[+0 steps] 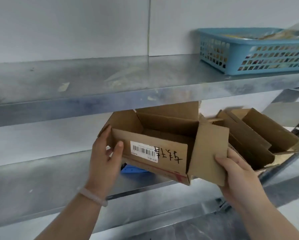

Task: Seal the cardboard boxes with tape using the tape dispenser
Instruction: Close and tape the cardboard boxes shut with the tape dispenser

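Our left hand [105, 156] grips the left end of an open cardboard box [155, 148], thumb on its front flap and fingers behind the side flap. Our right hand [238, 174] pinches the box's right flap, thumb on top. The box is held tilted at the middle of the frame, flaps up, with a barcode label [144, 151] and handwriting on its front. Under it a blue object [133, 170], mostly hidden, lies on the lower metal shelf [41, 184]. Just to the right sits a second open box [249, 134]. At upper right a blue basket [259, 54] stands on the upper shelf [93, 87].
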`<state>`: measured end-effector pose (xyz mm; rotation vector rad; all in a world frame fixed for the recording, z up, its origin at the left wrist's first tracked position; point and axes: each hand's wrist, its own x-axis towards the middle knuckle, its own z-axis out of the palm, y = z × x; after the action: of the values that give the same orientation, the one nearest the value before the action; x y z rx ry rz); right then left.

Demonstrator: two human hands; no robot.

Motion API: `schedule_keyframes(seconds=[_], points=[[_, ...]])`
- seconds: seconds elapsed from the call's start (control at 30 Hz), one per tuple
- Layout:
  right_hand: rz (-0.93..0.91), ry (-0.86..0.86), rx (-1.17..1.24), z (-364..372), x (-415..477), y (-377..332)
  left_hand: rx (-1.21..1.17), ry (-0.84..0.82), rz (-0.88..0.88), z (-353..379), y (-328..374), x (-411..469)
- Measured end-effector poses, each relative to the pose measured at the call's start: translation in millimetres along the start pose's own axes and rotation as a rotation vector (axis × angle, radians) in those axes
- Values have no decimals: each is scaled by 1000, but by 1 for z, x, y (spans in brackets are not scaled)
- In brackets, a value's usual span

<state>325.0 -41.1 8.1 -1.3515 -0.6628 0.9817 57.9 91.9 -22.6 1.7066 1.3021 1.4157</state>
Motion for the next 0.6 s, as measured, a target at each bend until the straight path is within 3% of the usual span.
schedule_keyframes(seconds=[0.17,0.37,0.6], points=[[75,-240,-54,56,10,19,82,177,-56,-68,-27,-29],[148,-384,-350,145,19,44,189,247,-211,-135,-67,-49],[120,-381,-606,216,33,74,237,126,-309,-165,-110,-51]])
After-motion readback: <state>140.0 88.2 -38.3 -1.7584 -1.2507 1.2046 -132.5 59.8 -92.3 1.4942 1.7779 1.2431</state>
